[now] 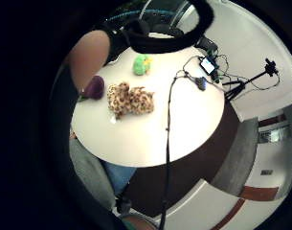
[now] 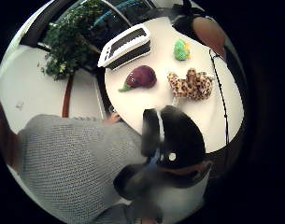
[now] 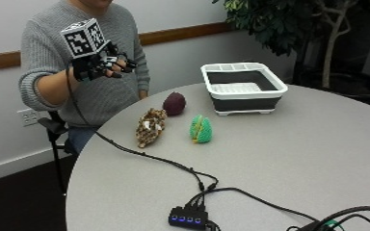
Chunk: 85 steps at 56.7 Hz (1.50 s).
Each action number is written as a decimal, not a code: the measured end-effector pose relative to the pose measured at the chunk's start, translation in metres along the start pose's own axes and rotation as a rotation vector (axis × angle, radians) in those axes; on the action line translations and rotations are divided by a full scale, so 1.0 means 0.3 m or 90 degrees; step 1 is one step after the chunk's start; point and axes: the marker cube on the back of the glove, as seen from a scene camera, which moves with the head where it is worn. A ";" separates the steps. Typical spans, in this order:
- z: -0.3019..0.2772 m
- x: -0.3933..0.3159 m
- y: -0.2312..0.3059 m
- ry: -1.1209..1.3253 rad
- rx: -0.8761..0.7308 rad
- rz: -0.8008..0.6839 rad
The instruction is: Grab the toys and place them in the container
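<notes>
We are holding our gloved right hand (image 3: 98,65) raised, loosely curled and empty, well above the leopard toy (image 3: 150,127), risking knocking the neighbouring purple toy (image 3: 174,103) when reaching down.

leopard-spotted toy (image 3: 151,127), purple toy (image 3: 174,103), green toy (image 3: 200,129)

You are in an office or meeting room: round grey table (image 3: 313,159), white walls with a wooden rail (image 3: 172,33), wall socket (image 3: 26,117), large potted plant (image 3: 287,24), tripod (image 1: 253,79) on the floor.
</notes>
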 end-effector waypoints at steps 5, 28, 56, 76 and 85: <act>0.017 0.004 -0.025 0.000 -0.005 -0.002; 0.098 -0.012 -0.396 0.023 -0.018 -0.025; 0.691 0.128 -0.225 0.108 -0.210 0.096; 0.704 0.131 -0.266 0.019 0.063 0.077; 0.651 0.127 -0.296 -0.003 0.062 0.071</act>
